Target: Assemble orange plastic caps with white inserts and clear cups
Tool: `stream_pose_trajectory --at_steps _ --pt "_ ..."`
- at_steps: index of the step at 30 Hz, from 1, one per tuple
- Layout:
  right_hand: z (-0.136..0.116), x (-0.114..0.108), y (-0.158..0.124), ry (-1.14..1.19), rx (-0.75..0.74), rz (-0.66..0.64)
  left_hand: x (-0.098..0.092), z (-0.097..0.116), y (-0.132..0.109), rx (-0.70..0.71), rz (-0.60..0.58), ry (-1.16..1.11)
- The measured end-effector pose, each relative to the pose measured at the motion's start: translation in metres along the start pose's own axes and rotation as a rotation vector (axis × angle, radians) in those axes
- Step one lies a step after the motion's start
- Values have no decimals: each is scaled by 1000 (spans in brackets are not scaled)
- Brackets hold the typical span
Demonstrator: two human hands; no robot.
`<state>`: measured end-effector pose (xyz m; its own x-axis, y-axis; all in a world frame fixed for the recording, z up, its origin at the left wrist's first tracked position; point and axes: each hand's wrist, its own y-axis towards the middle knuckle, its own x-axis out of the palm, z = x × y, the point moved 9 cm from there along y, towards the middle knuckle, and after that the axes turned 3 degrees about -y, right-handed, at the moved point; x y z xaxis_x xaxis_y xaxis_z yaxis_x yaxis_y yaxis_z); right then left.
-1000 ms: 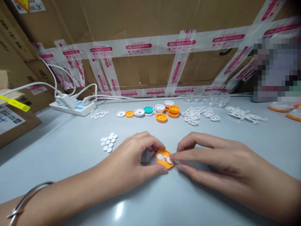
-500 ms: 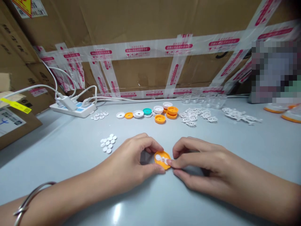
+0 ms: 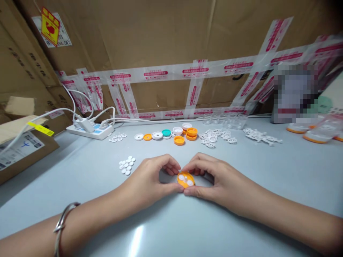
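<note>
An orange round case (image 3: 185,180) with small white gears inside lies low over the grey table, its open side up. My left hand (image 3: 158,173) grips its left rim between thumb and fingers. From the other side my right hand (image 3: 211,175) holds the rim too, thumb at the front and fingers behind. Several white gears (image 3: 127,165) lie beyond my left forearm. Farther back are white and orange rings, a teal cap (image 3: 166,133) and orange caps (image 3: 179,140).
White lattice parts (image 3: 211,136) and white branched parts (image 3: 261,136) lie at the back right, with clear cups (image 3: 225,120) behind. A power strip (image 3: 92,131) with cables is at the back left. Cardboard boxes (image 3: 160,89) wall the rear. Orange-based clear containers (image 3: 317,135) stand far right.
My right fingertips have left the gears inside the case and now grip its rim, behind and in front. My left hand keeps its hold. The camera view has tilted up slightly.
</note>
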<state>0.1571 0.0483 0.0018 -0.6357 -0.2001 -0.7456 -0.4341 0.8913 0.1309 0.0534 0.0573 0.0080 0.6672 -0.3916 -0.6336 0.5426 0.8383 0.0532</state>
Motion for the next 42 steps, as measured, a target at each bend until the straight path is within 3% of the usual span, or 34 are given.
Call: stream_pose_trajectory --at_steps 5,9,15,20,25,30,32,36,42 --pt "5 -1 0 268 56 4 -24 4 11 20 65 143" --pt "16 3 -1 545 180 -22 -49 16 42 111 206 341" --pt "25 0 -1 764 264 15 -45 8 103 102 169 408" --pt "27 4 -4 774 352 -3 -41 -3 121 70 161 336" --pt "29 3 -5 874 374 16 -51 -1 108 20 162 167" --pt "33 1 -6 960 371 34 -39 -3 65 -200 -11 -466" --pt "33 -1 -5 930 349 43 -29 -4 48 -273 -51 -600" --pt "32 -6 -2 825 285 86 -13 -11 32 -349 -35 -697" --pt "37 -14 0 794 297 182 -5 -14 36 -284 -11 -719"
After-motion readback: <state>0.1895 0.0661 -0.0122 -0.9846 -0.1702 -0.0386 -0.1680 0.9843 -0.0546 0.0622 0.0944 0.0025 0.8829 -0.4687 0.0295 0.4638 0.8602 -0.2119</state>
